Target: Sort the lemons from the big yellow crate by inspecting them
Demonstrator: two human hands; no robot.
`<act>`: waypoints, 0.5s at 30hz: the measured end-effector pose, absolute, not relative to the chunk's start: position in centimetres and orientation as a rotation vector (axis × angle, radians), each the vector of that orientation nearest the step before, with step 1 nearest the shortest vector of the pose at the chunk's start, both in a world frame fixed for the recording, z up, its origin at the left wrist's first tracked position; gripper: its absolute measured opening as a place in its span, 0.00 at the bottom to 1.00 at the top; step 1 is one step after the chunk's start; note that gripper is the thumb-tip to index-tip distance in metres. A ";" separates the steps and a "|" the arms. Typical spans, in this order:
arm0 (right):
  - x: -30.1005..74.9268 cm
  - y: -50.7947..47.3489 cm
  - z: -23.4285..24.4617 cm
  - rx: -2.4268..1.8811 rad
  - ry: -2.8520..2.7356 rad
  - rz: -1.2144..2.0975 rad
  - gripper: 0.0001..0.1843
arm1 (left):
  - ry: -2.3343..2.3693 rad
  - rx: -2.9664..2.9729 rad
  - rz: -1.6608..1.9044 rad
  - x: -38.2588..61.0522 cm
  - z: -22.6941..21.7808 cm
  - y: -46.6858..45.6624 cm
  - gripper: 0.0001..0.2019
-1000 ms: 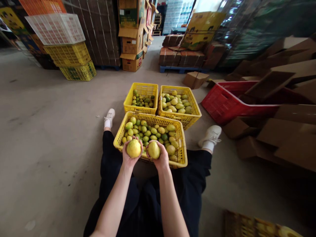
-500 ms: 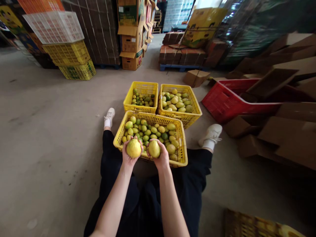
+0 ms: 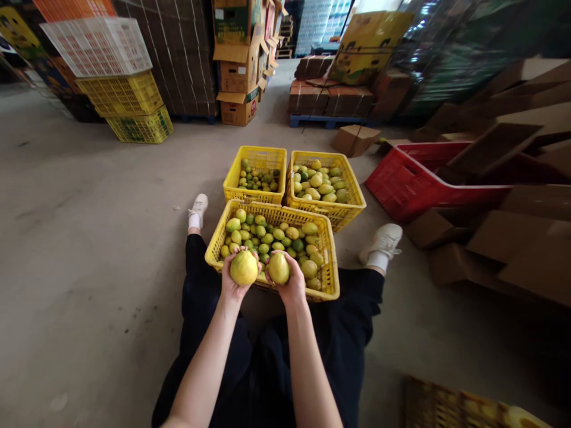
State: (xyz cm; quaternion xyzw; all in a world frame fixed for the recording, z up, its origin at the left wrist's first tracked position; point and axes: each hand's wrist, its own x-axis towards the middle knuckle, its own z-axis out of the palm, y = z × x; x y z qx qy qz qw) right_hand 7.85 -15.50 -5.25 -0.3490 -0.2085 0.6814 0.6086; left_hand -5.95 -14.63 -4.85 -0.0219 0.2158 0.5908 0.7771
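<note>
My left hand [image 3: 232, 284] is closed around a round yellow lemon-like fruit [image 3: 244, 268], fingers behind it. Beside it, my right hand [image 3: 292, 285] grips a more oval yellow-green lemon-like fruit [image 3: 279, 268]. Both fruits are held up over the near edge of a yellow plastic crate [image 3: 335, 279] between my legs. Inside that crate lie many green and yellow fruits [image 3: 266, 239] of mixed sizes. Just behind stand two more yellow crates: the left one [image 3: 232, 178] holds small greenish fruits [image 3: 259, 180], the right one [image 3: 354, 189] larger yellowish fruits [image 3: 328, 189].
To the right, a red crate [image 3: 397, 178] holds cardboard, with loose cartons [image 3: 473, 255] around it. Stacked crates [image 3: 120, 95] stand at the far left. Cartons [image 3: 238, 77] and a loaded blue pallet [image 3: 330, 119] are at the back. Another crate [image 3: 428, 404] sits at lower right.
The fruit in my left hand has turned and shifted slightly to the right. My right hand and its fruit look nearly unchanged.
</note>
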 end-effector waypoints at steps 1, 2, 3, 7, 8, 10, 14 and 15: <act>7.9 -15.5 -5.3 -0.808 -0.478 1.574 0.15 | 0.472 -0.050 1.284 -5.9 -4.8 -14.6 0.03; 7.9 -15.5 -5.3 -0.809 -0.476 1.573 0.15 | 0.474 -0.056 1.288 -5.9 -4.8 -14.6 0.04; 7.9 -15.5 -5.3 -0.810 -0.475 1.573 0.15 | 0.472 -0.065 1.289 -5.8 -4.7 -14.6 0.05; 8.0 -15.3 -5.7 -0.826 -0.451 1.570 0.15 | 0.443 -0.105 1.255 -5.7 -4.8 -14.6 0.06; 8.0 -15.3 -5.9 -0.834 -0.438 1.570 0.15 | 0.439 -0.109 1.241 -5.7 -4.8 -14.6 0.07; 8.2 -15.1 -6.2 -0.849 -0.402 1.571 0.17 | 0.441 -0.128 1.216 -5.7 -5.0 -14.5 0.09; 8.3 -15.0 -6.7 -0.839 -0.314 1.563 0.19 | 0.470 -0.208 1.227 -5.6 -5.3 -14.2 0.15; 8.4 -15.0 -6.8 -0.837 -0.302 1.551 0.19 | 0.481 -0.227 1.234 -5.6 -5.4 -14.0 0.16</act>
